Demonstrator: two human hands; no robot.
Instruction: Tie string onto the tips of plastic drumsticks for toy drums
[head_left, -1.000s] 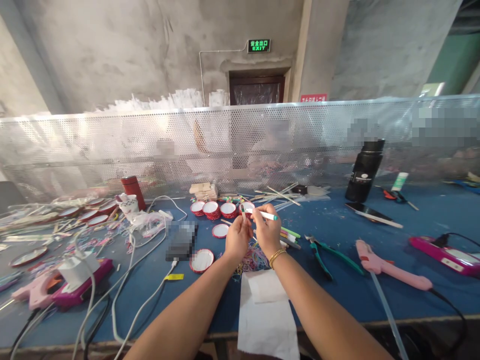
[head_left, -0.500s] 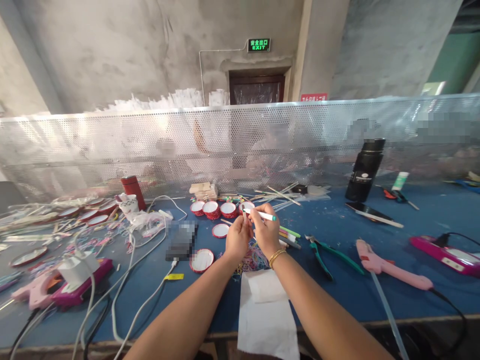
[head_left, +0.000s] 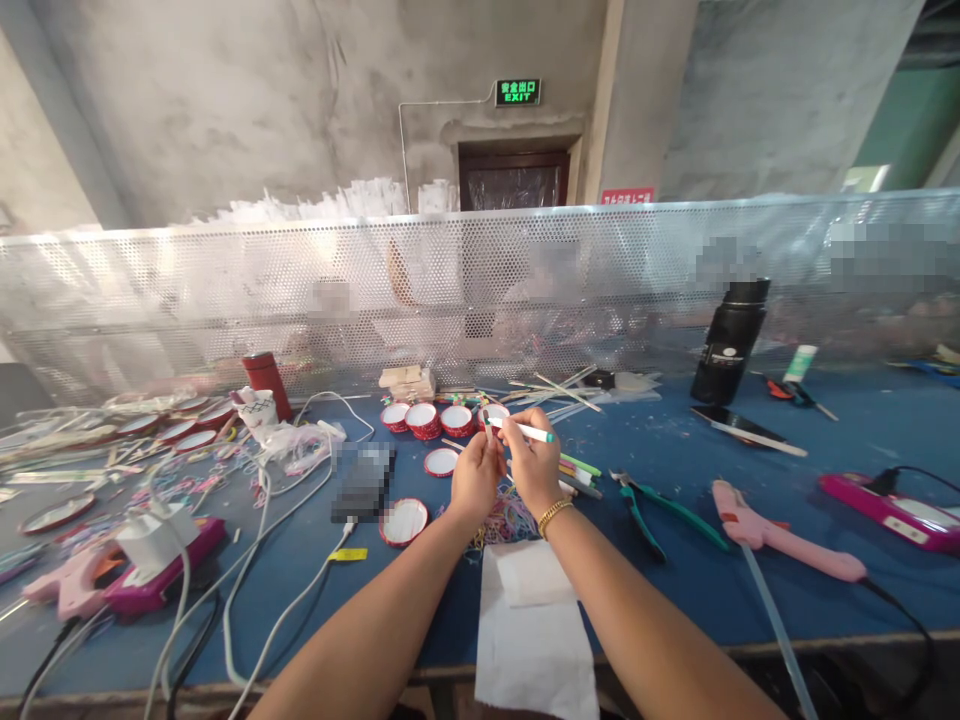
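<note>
Head view, green EXIT sign (head_left: pixel 517 92), right hand (head_left: pixel 531 462) gripping white marker (head_left: pixel 523 431)

Right hand (head_left: pixel 534 462) holds white marker (head_left: pixel 525 430) against left hand (head_left: pixel 475 474).

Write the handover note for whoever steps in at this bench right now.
Right hand: shut on a white marker pen, its green end pointing right.
Left hand: fingers pinch a small stick-like piece, held upright at the pen's tip; what it is cannot be told.
Both are raised over the blue table, above the loose rubber bands.
Nearby: red-rimmed caps behind the hands, more pens, pliers and pink glue gun to the right.
Done or left: cannot be told.
</note>
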